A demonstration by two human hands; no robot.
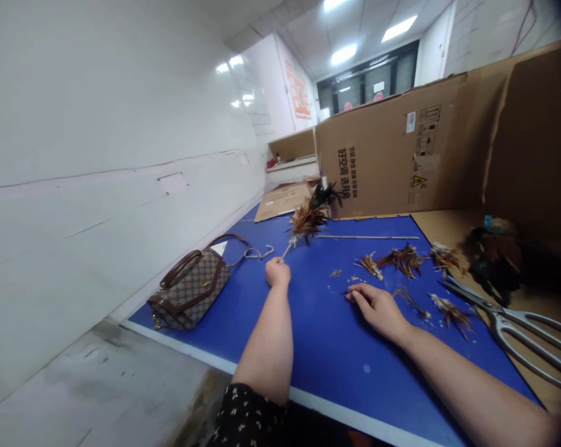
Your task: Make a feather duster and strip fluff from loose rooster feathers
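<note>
My left hand (278, 272) is closed around the thin stick of a feather duster (308, 217). Brown and black feathers cover the duster's far end, which points away from me. Over the blue mat, my right hand (378, 308) pinches a small dark piece, perhaps a feather, between thumb and fingertips. Beyond and beside that hand lie loose bunches of brown feathers (404, 259), and one more feather bunch (451, 313) is to its right. Large metal scissors (499, 310) lie with blades apart at the right edge.
A patterned brown handbag (194, 292) stands on the left of the blue mat (327, 379). A thin rod (368, 236) lies across the back. Big cardboard (383, 167) walls off the rear right. Dark feathers (492, 254) are heaped at the right. The white wall borders the left.
</note>
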